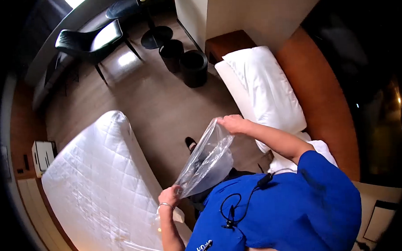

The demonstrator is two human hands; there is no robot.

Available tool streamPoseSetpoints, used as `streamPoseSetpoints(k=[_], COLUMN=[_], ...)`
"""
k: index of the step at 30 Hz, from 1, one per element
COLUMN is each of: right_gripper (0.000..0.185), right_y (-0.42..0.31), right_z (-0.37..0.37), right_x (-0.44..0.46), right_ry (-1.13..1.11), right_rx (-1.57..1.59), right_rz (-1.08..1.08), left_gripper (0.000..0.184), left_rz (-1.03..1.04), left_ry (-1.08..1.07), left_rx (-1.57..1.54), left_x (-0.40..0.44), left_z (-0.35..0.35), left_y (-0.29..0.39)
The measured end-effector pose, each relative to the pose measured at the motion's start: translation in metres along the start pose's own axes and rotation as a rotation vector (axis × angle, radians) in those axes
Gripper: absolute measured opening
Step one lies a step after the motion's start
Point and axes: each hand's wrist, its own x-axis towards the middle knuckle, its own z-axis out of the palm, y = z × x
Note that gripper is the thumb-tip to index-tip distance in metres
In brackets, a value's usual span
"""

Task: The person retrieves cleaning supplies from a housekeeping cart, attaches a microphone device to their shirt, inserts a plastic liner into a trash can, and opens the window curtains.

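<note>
A clear plastic bag (206, 158) is stretched between my two hands. My left hand (169, 195), with a bracelet at the wrist, is closed on its lower left end, beside the bed's edge. Farther up and to the right, my right hand (233, 124) grips the bag's upper edge. The bag hangs loose and wrinkled in front of my blue shirt (279, 207). Through and beside it, a dark shoe (190, 142) shows on the floor.
A bed with a white quilted cover (101, 173) is at the left. White pillows (266, 88) lie at the right by a brown headboard (315, 90). Two black bins (193, 68) stand on the wooden floor (151, 109), with a dark chair (89, 43) beyond.
</note>
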Motion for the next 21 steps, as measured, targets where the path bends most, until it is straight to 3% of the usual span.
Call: streamPoseSetpoints(k=[6,8,10,11,13,14,16,17,18,19,20,21], right_gripper=[0.051,0.07,0.075,0.076,0.075,0.073,0.067,0.065,0.062,0.06,0.056,0.052], right_y=[0.041,0.05,0.078,0.107,0.124,0.106,0.092,0.097,0.105,0.107,0.131,0.156], right_z=[-0.084,-0.152,-0.206,-0.219,-0.268,-0.318,-0.372,-0.384,-0.392,-0.399,-0.384,-0.369], right_x=[0.154,0.178,0.207,0.226,0.249,0.235,0.235,0.244,0.257,0.279,0.316,0.354], right_ry=[0.086,0.151,0.3,0.555,0.886,0.964,1.221,1.388,1.551,1.645,1.65,1.655], right_rx=[0.08,0.21,0.357,0.392,0.469,0.528,0.678,0.69,0.7,0.791,0.806,0.821], right_rz=[0.193,0.315,0.374,0.223,0.125,0.188,0.229,0.16,0.086,-0.082,-0.11,-0.139], left_gripper=[0.023,0.022,0.022,0.02,0.02,0.021,0.021,0.015,0.013,0.014,0.016,0.018], left_rz=[0.104,0.096,0.14,0.186,0.216,0.199,0.329,0.551,0.899,0.849,0.803,0.879], left_ry=[-0.135,0.054,0.237,0.359,0.59,0.695,0.956,1.121,1.398,1.38,1.357,1.455], left_rx=[0.166,0.184,0.178,0.151,0.131,0.145,-0.066,-0.271,-0.321,-0.428,-0.531,-0.317], left_x=[0.174,0.233,0.278,0.3,0.345,0.364,0.387,0.394,0.407,0.43,0.458,0.504], left_z=[-0.131,-0.188,-0.269,-0.308,-0.384,-0.42,-0.485,-0.513,-0.543,-0.553,-0.561,-0.569], left_y=[-0.016,-0.013,0.006,0.012,0.029,0.038,0.062,0.072,0.088,0.083,0.077,0.07])
